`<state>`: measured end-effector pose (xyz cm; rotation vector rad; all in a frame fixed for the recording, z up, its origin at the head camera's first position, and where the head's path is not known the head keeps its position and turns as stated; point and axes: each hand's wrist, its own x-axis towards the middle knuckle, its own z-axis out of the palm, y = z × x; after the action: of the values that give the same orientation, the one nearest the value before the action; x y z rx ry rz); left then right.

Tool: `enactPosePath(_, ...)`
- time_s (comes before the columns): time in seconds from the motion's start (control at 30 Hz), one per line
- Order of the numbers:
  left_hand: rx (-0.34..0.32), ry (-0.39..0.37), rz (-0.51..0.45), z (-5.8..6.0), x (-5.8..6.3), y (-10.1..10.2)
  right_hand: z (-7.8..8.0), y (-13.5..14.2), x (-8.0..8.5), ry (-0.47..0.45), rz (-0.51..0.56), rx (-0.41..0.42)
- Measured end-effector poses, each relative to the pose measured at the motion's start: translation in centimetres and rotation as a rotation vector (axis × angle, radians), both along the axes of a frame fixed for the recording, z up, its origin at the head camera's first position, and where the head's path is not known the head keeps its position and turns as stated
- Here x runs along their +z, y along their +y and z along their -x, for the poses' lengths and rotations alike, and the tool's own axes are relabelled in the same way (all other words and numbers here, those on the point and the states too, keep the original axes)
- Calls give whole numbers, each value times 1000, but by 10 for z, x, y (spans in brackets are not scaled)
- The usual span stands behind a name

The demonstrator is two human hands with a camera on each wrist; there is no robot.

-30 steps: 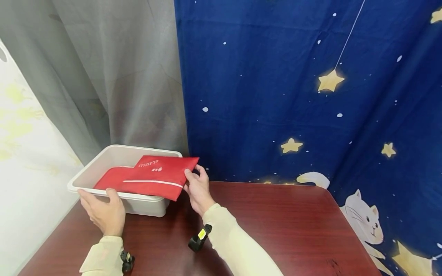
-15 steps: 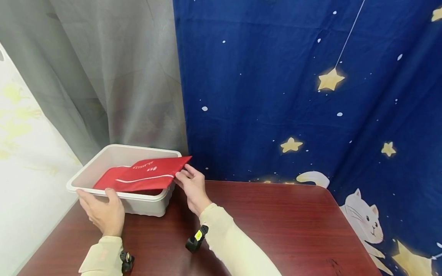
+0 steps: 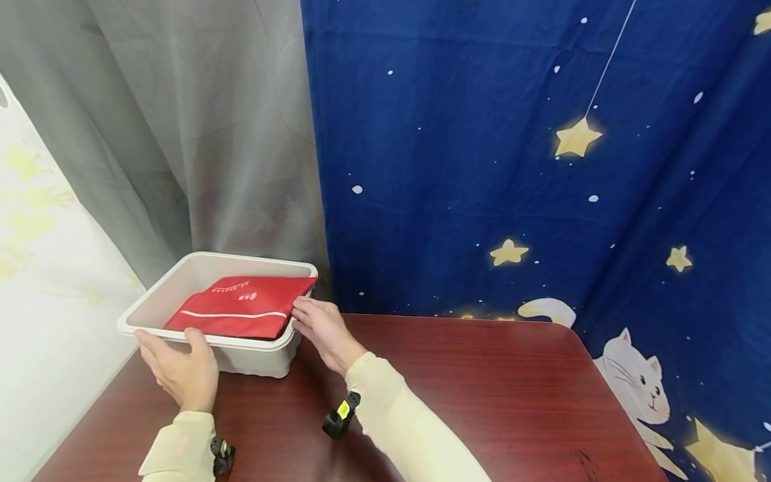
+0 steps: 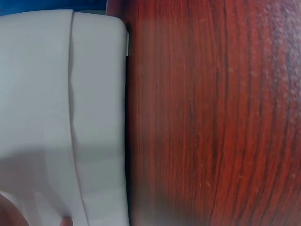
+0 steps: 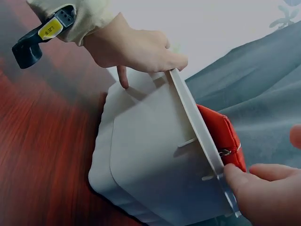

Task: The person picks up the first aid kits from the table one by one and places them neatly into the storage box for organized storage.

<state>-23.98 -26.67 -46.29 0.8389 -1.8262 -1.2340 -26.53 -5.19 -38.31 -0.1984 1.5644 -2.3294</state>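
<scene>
A red zippered pouch [image 3: 237, 304] with white print and a white stripe lies in the white plastic box [image 3: 249, 361], its right corner resting over the rim. My left hand [image 3: 183, 375] holds the box's front rim, with a finger down the outer wall in the right wrist view. At the right rim, my right hand [image 3: 328, 335] touches the pouch's edge with fairly straight fingers. A metal zipper pull shows on the pouch [image 5: 221, 129] beside my right thumb. The left wrist view has mostly the box wall [image 4: 99, 94]. What lies beneath the pouch is hidden.
The box stands at the left of a dark red wood-grain table [image 3: 470, 388]. Behind it hang a grey curtain [image 3: 253, 134] and a blue curtain [image 3: 434, 167] with stars. A white patterned surface [image 3: 48, 301] borders the left side.
The pouch has moved left and down into the box, its right end lowered from outside the rim. My right hand has followed and loosened its pinch. The left hand stays put.
</scene>
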Motion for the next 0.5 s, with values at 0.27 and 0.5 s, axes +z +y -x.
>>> enactPosePath(0.27, 2, 1, -3, -1, 0, 1, -2, -4, -2, 48, -132, -21)
enactPosePath(0.5, -2, 3, -12, -2, 1, 1, -2, -4, 3, 50, -112, 55)
